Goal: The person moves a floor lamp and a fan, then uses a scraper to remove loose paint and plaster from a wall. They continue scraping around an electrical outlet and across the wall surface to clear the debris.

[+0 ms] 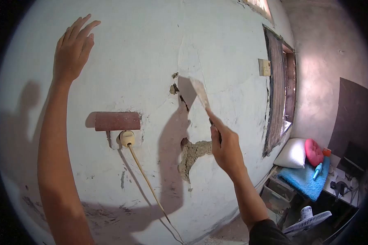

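My left hand [72,51] is raised at the upper left against the pale wall [122,61], its fingers apart and nothing in it. Near the middle, my right hand [227,149] grips the dark handle of a scraper [199,92]. The scraper's flat blade points up and left, close to the wall, right of small holes [174,88] and a dark crack. Behind and left of my right hand is a larger broken patch [190,157] with rough grey material showing.
A reddish-brown strip [117,121] sits above a round cream plug [127,138] with a hanging cord [147,179]. At right are a socket [264,67], a window [289,85], a white pillow [291,154], a red cushion [314,152], blue cloth [306,179] and a fan [308,222].
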Demonstrator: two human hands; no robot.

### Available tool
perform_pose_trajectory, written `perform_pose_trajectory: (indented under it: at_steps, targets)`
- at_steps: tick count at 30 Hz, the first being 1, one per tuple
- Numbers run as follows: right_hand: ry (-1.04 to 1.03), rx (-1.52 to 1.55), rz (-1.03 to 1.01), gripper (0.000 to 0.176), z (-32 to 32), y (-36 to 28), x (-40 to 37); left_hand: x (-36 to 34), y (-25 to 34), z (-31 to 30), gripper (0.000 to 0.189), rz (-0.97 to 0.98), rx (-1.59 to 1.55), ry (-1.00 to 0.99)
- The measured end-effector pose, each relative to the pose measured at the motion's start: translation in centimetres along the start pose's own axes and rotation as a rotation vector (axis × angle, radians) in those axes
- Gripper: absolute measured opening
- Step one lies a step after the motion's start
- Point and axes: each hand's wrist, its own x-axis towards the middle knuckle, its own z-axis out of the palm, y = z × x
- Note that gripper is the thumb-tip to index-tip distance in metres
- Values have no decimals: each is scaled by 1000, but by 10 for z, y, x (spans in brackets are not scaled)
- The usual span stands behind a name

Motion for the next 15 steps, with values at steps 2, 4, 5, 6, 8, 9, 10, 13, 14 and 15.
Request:
perform_pose_trajectory:
  at_steps: [2, 4, 5, 6, 8, 9, 10, 13, 14, 15]
  targets:
    - [35, 7, -45, 48, 0, 0, 8, 0, -1, -1, 36, -5, -13, 9]
    - [-58, -41, 159, 50, -9, -8, 26, 3, 1, 0, 36, 0, -35, 11]
    - [-35, -42, 126, 51, -9, -8, 27, 3, 1, -1, 36, -6, -25, 2]
    - [-41, -42, 123, 51, -9, -10, 21, 1, 2, -2, 36, -11, -16, -11]
    - [-77, -3, 10, 49, -8, -11, 8, 0, 2, -4, 36, -11, 7, -1]
    - [-29, -24, -32, 46, -5, -5, 15, 0, 2, -4, 36, -17, -2, 4]
    - [-29, -21, -23, 46, -7, -3, 25, 1, 3, -4, 36, -14, -17, 5]
    - [-33, -43, 178, 46, -18, -16, 51, 3, 5, -9, 36, -17, -47, -12]
    - [-32, -37, 173, 46, -20, -13, 45, 3, 4, -10, 36, -15, -40, -11]
    - [-33, 0, 103, 46, -22, -8, 28, 3, 5, -10, 36, -23, -51, -19]
